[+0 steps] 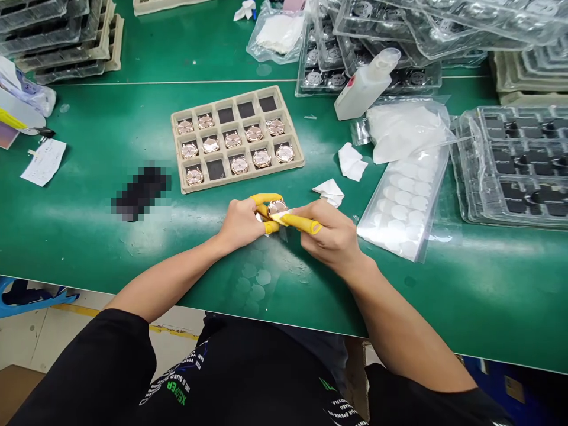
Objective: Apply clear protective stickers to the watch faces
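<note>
My left hand [244, 222], with yellow finger cots on its fingertips, grips a rose-gold watch head [277, 207] by its edge above the green table. Close against it, my right hand [331, 234], also in yellow cots, pinches a small white wipe [279, 216] that touches the lower edge of the watch head. Part of the wipe is covered by my fingers. Beyond my hands lies a beige tray [237, 179] with several similar watch heads in its compartments; some compartments show only black padding.
Right of my hands are crumpled white wipes [352, 161], a plastic sleeve of round white stickers [402, 204] and a clear bottle [366, 86]. Clear trays [465, 195] stand at the right, more stacked trays [62, 41] at the far left. A pixelated dark object [142, 192] lies left.
</note>
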Available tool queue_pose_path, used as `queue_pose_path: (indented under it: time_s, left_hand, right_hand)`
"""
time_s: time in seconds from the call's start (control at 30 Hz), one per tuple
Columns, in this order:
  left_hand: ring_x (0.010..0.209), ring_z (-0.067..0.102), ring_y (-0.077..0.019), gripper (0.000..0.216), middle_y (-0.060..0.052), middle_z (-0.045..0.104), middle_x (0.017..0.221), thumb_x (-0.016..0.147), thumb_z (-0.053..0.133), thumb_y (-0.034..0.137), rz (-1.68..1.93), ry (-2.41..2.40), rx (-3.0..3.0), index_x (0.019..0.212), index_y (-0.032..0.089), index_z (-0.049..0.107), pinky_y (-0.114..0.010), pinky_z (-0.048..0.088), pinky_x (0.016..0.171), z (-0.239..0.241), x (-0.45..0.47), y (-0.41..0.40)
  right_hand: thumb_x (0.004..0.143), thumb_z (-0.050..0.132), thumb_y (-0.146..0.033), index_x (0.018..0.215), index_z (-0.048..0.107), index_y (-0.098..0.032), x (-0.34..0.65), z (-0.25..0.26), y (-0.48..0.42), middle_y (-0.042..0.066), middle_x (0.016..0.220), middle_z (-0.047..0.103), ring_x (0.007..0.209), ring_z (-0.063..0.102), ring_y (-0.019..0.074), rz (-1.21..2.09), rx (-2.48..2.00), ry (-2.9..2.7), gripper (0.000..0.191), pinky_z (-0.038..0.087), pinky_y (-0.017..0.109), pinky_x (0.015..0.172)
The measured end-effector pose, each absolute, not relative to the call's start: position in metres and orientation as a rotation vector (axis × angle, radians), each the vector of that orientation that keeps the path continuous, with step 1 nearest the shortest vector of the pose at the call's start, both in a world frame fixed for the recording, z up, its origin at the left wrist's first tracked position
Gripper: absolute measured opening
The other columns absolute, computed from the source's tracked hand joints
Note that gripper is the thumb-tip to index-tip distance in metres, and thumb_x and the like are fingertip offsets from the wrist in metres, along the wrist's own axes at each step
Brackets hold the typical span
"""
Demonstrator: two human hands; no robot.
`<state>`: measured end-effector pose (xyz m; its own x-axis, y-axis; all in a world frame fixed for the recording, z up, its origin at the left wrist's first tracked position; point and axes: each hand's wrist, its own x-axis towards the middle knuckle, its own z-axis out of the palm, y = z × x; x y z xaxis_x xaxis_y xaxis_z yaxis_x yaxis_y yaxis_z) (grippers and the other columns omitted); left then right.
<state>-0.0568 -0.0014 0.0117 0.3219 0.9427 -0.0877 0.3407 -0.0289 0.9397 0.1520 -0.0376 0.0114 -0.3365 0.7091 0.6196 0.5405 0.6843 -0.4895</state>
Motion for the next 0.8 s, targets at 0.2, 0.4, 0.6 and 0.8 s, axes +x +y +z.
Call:
queue_pose_path:
  time_s: [0.2,0.4,0.6,0.8]
  left_hand:
    - [0.072,0.069,-0.0108,0.054,0.004,0.082,0.087,0.070,0.082,0.020,0.654,1.173,1.727,0.123,0.024,0.081,-0.021,0.056,0.073,0.013,-0.059,-0.005]
    - [0.072,0.069,-0.0117,0.055,0.003,0.081,0.085,0.073,0.084,0.027,0.712,1.191,1.657,0.128,0.024,0.077,-0.023,0.057,0.074,0.011,-0.058,-0.004]
    - [0.080,0.073,-0.0132,0.055,0.002,0.083,0.093,0.076,0.085,0.028,0.751,1.013,1.654,0.130,0.025,0.076,-0.025,0.059,0.083,0.003,-0.056,-0.002]
    - [0.082,0.077,-0.0151,0.073,-0.002,0.085,0.092,0.074,0.090,0.032,0.801,1.031,1.342,0.142,0.022,0.064,-0.027,0.061,0.083,0.002,-0.054,0.002]
  right_hand:
    - [0.088,0.062,-0.012,0.091,0.077,-0.026,0.161,0.015,-0.035,0.004,0.082,0.069,0.070,0.062,0.0164,0.625,-1.185,-2.029,0.021,0.051,0.032,0.061]
    - [0.091,0.064,-0.033,0.110,0.077,-0.022,0.190,0.009,-0.018,0.014,0.113,0.071,0.109,0.063,0.0324,0.409,-1.546,-1.867,0.026,0.052,0.055,0.095]
    - [0.089,0.072,-0.047,0.116,0.070,-0.024,0.161,0.005,-0.026,0.003,0.088,0.072,0.076,0.062,0.0181,0.863,-1.419,-1.728,0.035,0.052,0.035,0.072]
    - [0.082,0.081,-0.048,0.107,0.072,-0.024,0.136,0.025,0.039,0.002,0.084,0.070,0.079,0.069,0.0197,0.814,-1.379,-1.339,0.035,0.057,0.037,0.077]
